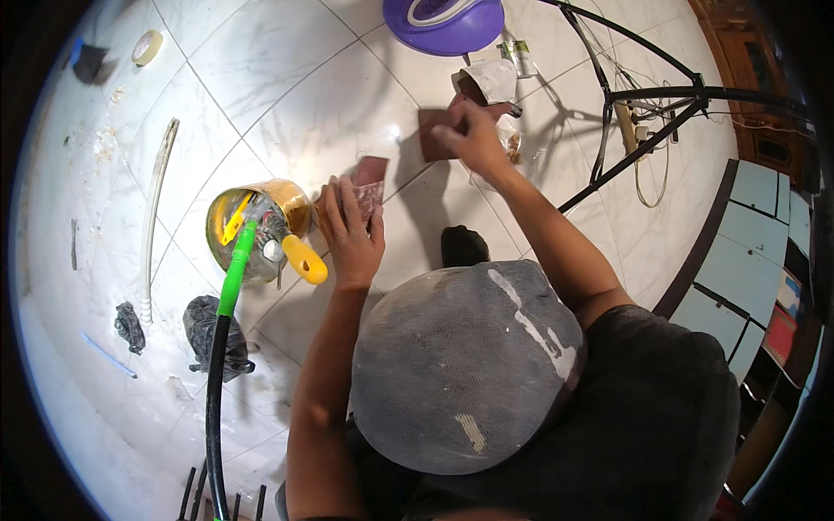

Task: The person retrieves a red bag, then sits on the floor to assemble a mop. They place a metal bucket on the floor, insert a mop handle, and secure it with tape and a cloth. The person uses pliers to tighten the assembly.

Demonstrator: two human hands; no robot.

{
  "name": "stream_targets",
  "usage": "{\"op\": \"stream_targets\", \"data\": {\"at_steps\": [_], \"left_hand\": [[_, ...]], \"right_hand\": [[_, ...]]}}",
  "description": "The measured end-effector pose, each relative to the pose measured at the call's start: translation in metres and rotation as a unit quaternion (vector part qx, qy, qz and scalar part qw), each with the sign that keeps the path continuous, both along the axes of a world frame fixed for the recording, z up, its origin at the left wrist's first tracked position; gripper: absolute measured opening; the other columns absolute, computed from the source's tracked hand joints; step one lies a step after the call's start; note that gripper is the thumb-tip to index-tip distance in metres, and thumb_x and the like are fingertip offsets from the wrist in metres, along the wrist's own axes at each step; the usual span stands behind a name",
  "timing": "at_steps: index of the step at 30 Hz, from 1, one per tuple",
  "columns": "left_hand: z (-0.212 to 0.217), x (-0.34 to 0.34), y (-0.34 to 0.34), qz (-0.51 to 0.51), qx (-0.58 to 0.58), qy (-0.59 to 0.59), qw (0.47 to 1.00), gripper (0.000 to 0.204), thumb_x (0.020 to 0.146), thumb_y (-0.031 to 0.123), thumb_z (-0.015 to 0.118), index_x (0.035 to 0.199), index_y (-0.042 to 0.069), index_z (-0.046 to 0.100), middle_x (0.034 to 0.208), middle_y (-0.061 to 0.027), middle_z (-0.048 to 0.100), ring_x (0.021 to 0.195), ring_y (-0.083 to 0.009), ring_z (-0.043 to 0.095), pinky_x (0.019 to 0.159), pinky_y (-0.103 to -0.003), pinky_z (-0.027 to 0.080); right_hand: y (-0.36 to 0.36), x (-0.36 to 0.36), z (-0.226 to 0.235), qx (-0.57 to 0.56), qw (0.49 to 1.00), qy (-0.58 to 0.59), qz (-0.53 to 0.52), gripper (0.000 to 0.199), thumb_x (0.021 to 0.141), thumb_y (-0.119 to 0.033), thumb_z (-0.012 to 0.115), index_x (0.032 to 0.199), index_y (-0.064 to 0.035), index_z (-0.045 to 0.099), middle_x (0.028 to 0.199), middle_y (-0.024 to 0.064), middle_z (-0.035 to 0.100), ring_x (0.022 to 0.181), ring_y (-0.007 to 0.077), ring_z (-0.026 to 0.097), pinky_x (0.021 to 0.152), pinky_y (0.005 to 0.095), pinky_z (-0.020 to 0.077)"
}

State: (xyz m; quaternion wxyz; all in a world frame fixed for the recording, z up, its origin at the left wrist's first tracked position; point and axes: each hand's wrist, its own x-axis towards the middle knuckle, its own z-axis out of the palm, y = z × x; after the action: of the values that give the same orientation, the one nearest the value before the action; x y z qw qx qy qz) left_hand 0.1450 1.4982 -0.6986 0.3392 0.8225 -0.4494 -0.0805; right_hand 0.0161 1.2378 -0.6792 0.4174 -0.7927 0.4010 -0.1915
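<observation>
My left hand (352, 230) is over the tiled floor, its fingers and thumb closed around a small piece of reddish-brown sandpaper (374, 169) with a paler, printed-looking back. Farther off and to the right, my right hand (478, 141) bends its fingers over a larger dark red-brown sandpaper sheet (432, 139), pinching it. Just beyond that hand lies a curled sandpaper piece (495, 81), its whitish back facing up. A gold-coloured tin (297, 201) stands beside my left hand, holding a yellow-handled tool (304, 260), a yellow cutter (234, 221) and other tools.
A purple basin (452, 30) sits at the far edge. Black metal frame legs (651, 94) and cables occupy the right. A green-and-black pole (233, 286) rises near the tin. Black plastic bags (213, 339), a pale tube (159, 200) and a tape roll (148, 48) lie left.
</observation>
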Motion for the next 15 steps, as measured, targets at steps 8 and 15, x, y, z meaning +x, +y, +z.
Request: {"op": "stream_targets", "data": {"at_steps": [8,15], "left_hand": [[0.003,-0.001,-0.02,-0.093,0.008,0.071,0.993,0.063,0.096,0.02,0.07,0.155,0.009,0.05,0.164,-0.0206,0.038,0.156,-0.0443,0.027,0.127,-0.063,0.018],[0.056,-0.015,-0.037,-0.132,0.125,-0.023,0.983,0.069,0.082,0.03,0.082,0.144,0.01,0.061,0.164,-0.0172,0.038,0.156,-0.0399,0.027,0.125,-0.069,0.007]], "right_hand": [[-0.072,-0.047,0.06,-0.068,0.964,-0.101,-0.235,0.026,0.09,-0.014,0.084,0.104,0.0005,0.068,0.087,0.0042,0.071,0.077,0.0098,0.067,0.069,0.0253,0.0542],[-0.127,-0.057,0.086,0.249,0.955,-0.142,-0.078,0.031,0.096,-0.021,0.078,0.114,0.0035,0.073,0.098,0.0064,0.076,0.088,0.0125,0.072,0.083,0.0266,0.0557]]}}
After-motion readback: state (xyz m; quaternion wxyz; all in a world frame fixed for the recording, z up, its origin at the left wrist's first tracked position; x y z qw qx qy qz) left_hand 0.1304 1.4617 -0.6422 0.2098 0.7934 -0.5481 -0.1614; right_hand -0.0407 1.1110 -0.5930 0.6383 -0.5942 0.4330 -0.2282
